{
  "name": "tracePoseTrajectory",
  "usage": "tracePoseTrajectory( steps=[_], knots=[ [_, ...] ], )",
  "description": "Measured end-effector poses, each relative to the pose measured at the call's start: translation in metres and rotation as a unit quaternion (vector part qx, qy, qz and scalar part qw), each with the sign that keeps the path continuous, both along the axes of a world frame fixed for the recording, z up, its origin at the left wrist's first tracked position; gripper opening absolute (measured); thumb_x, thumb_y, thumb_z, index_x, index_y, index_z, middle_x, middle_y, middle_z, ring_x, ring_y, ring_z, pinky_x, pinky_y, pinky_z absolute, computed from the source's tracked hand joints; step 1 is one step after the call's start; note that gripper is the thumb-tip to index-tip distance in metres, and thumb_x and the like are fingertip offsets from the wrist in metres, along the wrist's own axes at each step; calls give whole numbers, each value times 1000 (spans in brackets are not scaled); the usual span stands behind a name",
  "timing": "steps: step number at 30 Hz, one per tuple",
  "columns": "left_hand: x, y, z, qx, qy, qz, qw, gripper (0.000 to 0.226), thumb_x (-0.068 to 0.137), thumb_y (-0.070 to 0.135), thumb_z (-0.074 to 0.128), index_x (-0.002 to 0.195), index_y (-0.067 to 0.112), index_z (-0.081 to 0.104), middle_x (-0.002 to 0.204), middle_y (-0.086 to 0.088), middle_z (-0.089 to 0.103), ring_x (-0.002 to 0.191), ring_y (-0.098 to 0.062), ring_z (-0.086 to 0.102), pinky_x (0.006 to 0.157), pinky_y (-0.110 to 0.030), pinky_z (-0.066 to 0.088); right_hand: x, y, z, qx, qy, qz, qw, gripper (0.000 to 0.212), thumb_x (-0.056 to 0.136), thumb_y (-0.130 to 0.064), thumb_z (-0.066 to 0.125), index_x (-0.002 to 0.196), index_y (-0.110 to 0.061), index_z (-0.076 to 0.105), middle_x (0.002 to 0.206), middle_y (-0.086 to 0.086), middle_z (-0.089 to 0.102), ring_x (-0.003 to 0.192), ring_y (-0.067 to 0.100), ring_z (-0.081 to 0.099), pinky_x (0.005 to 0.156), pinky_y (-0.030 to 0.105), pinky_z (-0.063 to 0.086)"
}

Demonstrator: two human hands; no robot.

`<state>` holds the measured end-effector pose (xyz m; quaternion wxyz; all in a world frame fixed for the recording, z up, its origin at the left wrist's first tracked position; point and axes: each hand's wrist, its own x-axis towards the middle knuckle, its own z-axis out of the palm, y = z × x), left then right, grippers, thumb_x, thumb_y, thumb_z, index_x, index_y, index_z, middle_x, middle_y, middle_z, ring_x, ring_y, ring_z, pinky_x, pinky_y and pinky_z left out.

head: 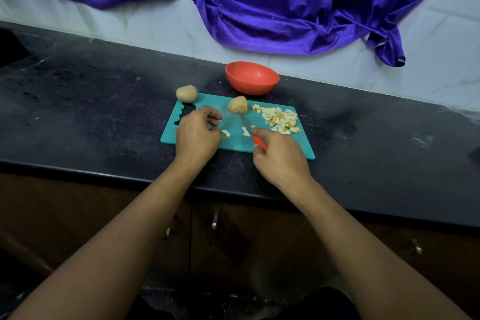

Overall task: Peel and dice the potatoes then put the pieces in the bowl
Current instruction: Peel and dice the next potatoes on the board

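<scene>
Knife (255, 139) handle mostly hidden in right hand (281, 158) grip; left hand (197, 132) curled, contents unclear
</scene>
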<state>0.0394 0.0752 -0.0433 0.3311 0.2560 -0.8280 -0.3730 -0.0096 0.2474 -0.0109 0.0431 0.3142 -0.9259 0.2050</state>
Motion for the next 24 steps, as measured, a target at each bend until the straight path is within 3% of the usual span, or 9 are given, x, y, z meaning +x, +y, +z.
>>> tracePoseTrajectory(
  steps=[5,9,12,17,24],
  knots=[
    [1,-3,-2,9,33,17,999,35,82,-3,56,104,20,71,102,3,67,83,-9,62,81,-25,48,11,-1,-2,-20,25,41,999,49,101,-32,54,149,-40,50,112,-3,70,92,19,64,80,41,57],
    [0,-5,-3,10,46,28,999,36,81,-3,55,101,24,67,105,2,65,85,-13,62,86,-31,51,25,-4,-4,24,53,89,994,49,103,-35,51,152,-39,47,112,0,68,101,20,62,82,38,52],
    [0,-4,-3,9,41,25,999,35,82,-3,56,103,23,67,105,2,64,88,-15,63,86,-31,51,27,-5,-8,57,95,100,989,49,104,-35,48,153,-38,45,107,-1,70,97,19,63,77,38,51],
    [0,-3,-2,8,24,22,999,32,85,-1,58,105,22,69,107,3,63,87,-11,62,80,-24,48,4,8,-6,93,99,41,990,50,105,-34,45,155,-38,42,90,-3,60,78,15,56,69,37,51],
    [0,-2,-2,-12,11,15,1000,29,86,0,60,105,20,69,107,5,62,88,-9,62,78,-21,44,-26,27,-6,98,85,-50,990,48,103,-36,45,151,-40,46,94,-5,64,75,12,57,68,36,56]
  ],
)
